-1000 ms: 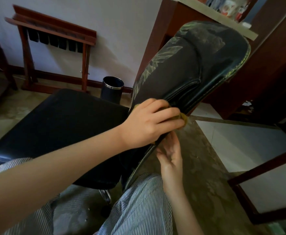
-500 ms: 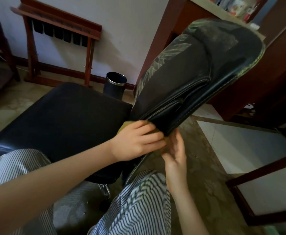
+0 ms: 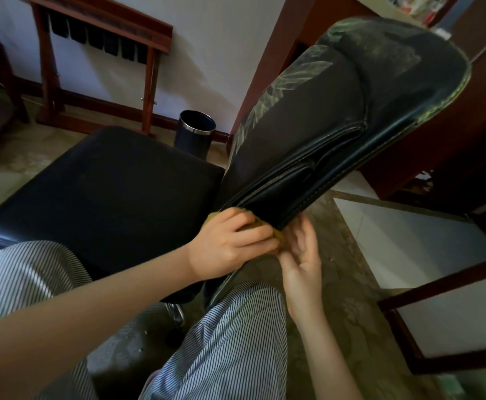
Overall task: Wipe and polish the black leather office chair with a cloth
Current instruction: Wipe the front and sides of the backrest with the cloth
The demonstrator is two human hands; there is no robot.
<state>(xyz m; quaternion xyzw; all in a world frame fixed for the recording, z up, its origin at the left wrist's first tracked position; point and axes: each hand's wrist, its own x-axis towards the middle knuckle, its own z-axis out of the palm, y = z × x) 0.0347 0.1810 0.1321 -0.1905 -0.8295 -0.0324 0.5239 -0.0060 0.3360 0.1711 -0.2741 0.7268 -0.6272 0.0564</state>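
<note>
The black leather office chair stands in front of me, its seat (image 3: pixel 106 192) to the left and its backrest (image 3: pixel 337 116) rising to the upper right, dusty near the top. My left hand (image 3: pixel 230 243) presses a yellow-olive cloth (image 3: pixel 276 233) against the lower edge of the backrest, fingers curled over the cloth. Only small bits of the cloth show around the fingers. My right hand (image 3: pixel 303 255) sits just behind the backrest's lower edge with its palm up and fingers relaxed, touching the cloth's end.
A dark round bin (image 3: pixel 195 134) stands on the floor behind the seat. A wooden rack (image 3: pixel 91 53) lines the wall at the left, wooden furniture (image 3: pixel 466 125) rises at the right, and a dark wooden frame (image 3: pixel 437 327) is low right. My striped trouser legs (image 3: pixel 221 347) fill the foreground.
My left hand with the cloth has slid down the backrest's edge toward its lower end. The right hand has stayed behind the edge, following it.
</note>
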